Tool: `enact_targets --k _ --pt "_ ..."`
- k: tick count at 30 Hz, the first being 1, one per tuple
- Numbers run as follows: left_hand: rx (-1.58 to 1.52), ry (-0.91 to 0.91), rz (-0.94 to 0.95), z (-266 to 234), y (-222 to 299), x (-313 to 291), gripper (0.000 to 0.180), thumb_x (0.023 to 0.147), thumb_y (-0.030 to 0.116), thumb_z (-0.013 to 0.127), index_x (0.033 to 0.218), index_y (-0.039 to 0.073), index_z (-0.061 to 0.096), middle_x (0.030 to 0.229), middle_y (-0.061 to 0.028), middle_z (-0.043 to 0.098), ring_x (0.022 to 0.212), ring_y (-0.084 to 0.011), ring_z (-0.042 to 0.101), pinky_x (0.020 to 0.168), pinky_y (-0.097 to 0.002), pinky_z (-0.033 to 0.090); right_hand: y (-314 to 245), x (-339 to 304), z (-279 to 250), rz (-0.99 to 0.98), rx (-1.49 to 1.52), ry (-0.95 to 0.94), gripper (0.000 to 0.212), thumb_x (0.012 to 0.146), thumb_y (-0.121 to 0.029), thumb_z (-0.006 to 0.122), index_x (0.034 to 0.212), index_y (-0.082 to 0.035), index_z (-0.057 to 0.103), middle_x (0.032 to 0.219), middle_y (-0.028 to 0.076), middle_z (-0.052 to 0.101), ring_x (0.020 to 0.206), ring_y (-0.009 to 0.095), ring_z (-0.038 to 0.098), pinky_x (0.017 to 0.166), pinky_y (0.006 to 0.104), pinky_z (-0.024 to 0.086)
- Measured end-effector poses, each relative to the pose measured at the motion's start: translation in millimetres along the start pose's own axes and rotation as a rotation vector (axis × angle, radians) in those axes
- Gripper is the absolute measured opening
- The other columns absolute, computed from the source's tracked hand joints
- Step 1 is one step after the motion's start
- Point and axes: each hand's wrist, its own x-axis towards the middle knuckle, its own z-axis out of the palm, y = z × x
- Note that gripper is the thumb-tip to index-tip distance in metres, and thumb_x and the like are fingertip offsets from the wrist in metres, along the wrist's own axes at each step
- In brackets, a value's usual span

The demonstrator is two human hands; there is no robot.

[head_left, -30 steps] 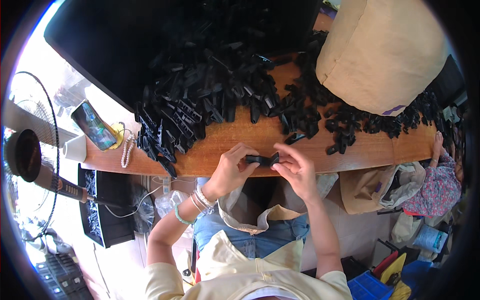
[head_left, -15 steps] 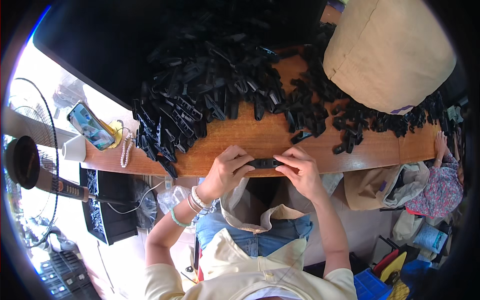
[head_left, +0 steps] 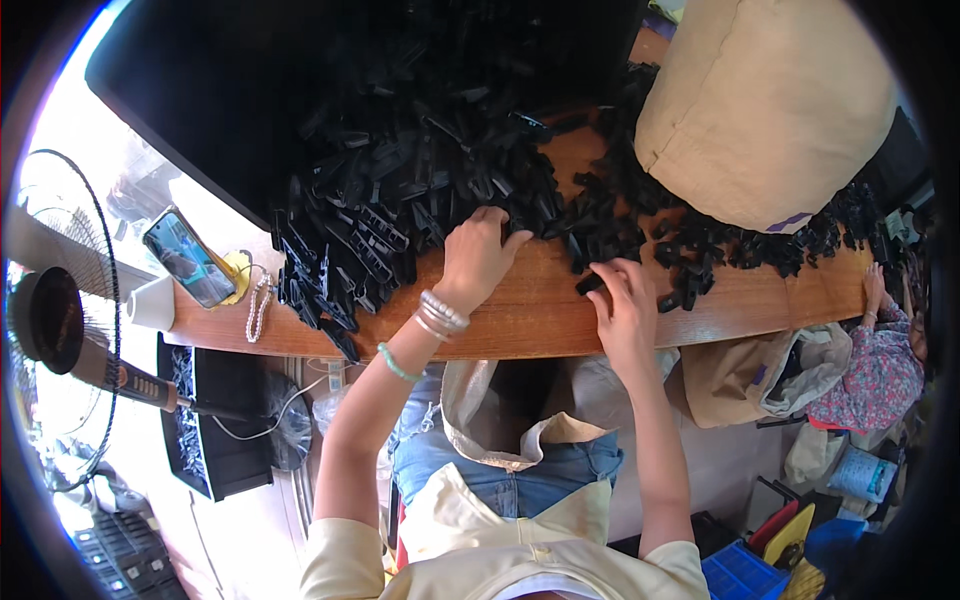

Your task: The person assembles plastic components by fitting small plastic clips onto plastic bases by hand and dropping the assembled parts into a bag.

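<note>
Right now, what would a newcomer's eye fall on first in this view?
First, the big heap of elongated black plastic pieces across the upper middle of the wooden table, with the left hand at its near edge. Next, the bulky beige cloth sack at upper right. Then the right hand, near the table's front edge, its fingertips at a small black piece.

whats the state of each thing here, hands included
Left hand: fingertips at heaped black parts, grip hidden
Right hand: thumb and fingers bent
Small black part: at the right fingertips; whether gripped is unclear
Phone: propped at a slant, screen lit
Fan: running or not, cannot tell
Dark bin: open, small parts inside
Cream fabric at the lap: gaping open
</note>
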Motion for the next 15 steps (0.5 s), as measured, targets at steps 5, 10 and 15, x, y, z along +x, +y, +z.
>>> enact_targets --k 5,10,15 --pt "-0.382 -0.277 -0.375 -11 6 -20 0.020 0.087 0.014 0.070 0.090 -0.005 0.067 0.058 -0.0072 0.061 0.044 -0.0128 0.056 0.044 -0.0300 0.043 11 -5 -4 -0.089 0.082 -0.058 0.025 0.076 0.003 0.069 0.099 -0.004 0.063 0.096 0.009 0.058 0.087 0.029 0.057 0.074 0.0414 0.047" --pt "-0.322 -0.460 -0.474 -46 3 -48 0.018 0.088 0.014 0.069 0.095 -0.002 0.067 0.065 -0.0077 0.062 0.048 -0.0141 0.059 0.047 -0.0305 0.046 11 -10 -3 -0.079 0.096 -0.085 0.023 0.076 0.002 0.070 0.098 -0.004 0.063 0.090 0.008 0.059 0.087 0.029 0.056 0.076 0.0409 0.046" --pt "0.059 -0.192 0.045 -39 14 -67 0.023 0.082 0.020 0.073 0.098 0.005 0.065 0.098 -0.0117 0.057 0.078 -0.0338 0.064 0.063 -0.0407 0.052 16 -15 10 -0.013 0.035 -0.021 0.021 0.075 0.000 0.072 0.094 -0.004 0.062 0.094 0.008 0.060 0.088 0.030 0.055 0.081 0.0423 0.043"
